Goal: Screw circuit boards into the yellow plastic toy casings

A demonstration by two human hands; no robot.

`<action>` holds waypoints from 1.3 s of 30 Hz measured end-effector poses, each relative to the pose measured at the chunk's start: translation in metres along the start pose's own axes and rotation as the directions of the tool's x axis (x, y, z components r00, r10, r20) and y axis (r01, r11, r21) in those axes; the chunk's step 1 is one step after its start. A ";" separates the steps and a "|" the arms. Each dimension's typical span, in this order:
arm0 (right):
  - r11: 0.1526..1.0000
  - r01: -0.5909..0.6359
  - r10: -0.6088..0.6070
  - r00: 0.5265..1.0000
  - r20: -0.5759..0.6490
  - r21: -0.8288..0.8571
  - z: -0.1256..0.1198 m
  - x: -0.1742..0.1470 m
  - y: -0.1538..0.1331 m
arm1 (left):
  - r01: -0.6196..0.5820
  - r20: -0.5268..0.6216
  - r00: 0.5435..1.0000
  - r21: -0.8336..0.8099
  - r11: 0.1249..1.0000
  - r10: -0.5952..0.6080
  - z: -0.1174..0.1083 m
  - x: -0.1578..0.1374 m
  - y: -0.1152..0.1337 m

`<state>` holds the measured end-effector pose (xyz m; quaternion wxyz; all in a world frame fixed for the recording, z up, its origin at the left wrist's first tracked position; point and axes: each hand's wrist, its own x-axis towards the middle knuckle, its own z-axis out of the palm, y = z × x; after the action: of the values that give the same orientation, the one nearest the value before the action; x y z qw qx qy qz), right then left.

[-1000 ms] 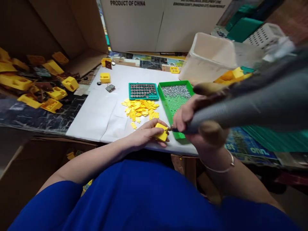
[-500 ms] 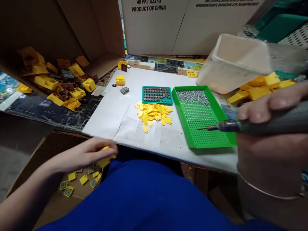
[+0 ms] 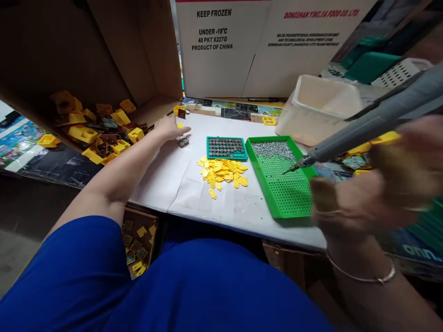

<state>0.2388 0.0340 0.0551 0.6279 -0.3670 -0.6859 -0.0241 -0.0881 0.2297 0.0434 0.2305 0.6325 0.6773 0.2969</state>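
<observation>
My left hand reaches across the white board to a yellow plastic housing, thumb stretched out and fingers apart at it. The hand covers most of the housing; a firm hold does not show. Just below lies a small circuit board. My right hand, blurred by motion, holds a grey electric screwdriver, its bit pointing down-left over a green perforated tray. Small silver screws fill the tray's far end. Left of it are a teal tray of round metal parts and a pile of yellow flat pieces.
A cardboard box on its side holds yellow housings at left. Behind stands a white printed carton. A translucent bin stands back right. Below the table edge, a box contains yellow parts with circuit boards.
My left hand has moved from above the lower box, where it held a yellow part, up to the housing on the board. The screwdriver has tilted, its rear end higher. The view has shifted.
</observation>
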 end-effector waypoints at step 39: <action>0.917 -0.132 0.398 0.271 0.876 -0.376 0.113 -0.045 -0.050 | -0.473 0.346 0.809 -0.096 0.876 0.476 -0.026 -0.198 -0.065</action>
<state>0.1146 0.0323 0.0130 0.0593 -0.4909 -0.8407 0.2206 -0.1336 0.0289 0.0044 0.2706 0.8239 0.4435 0.2264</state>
